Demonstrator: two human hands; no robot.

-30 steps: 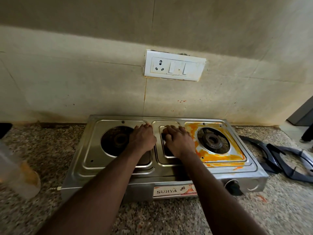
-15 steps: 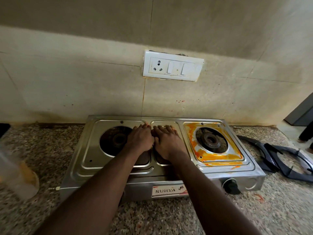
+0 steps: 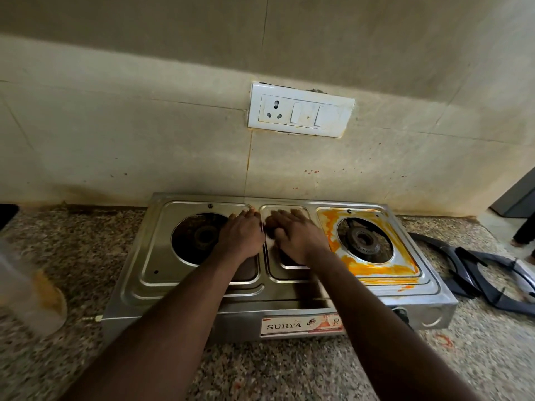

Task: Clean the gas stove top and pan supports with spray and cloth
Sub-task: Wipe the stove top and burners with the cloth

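A steel two-burner gas stove (image 3: 202, 287) stands on the granite counter against the wall, with its pan supports off. My left hand (image 3: 241, 235) lies palm down at the right edge of the left burner (image 3: 199, 235) panel. My right hand (image 3: 295, 235) lies flat on the middle tray, fingers spread, almost touching the left hand. No cloth shows under either hand. An orange stain (image 3: 373, 269) rings the right burner (image 3: 363, 238). Two dark pan supports (image 3: 474, 267) lie on the counter to the right of the stove.
A blurred clear plastic bottle (image 3: 26, 290) with orange residue stands at the left edge. A white switchboard (image 3: 301, 110) is on the stained wall above the stove. One black knob (image 3: 401, 312) shows on the stove front. Someone's foot (image 3: 521, 235) is at the far right.
My right hand slid left off the right panel's edge onto the middle tray, then a little back to the right. The left hand has hardly moved.
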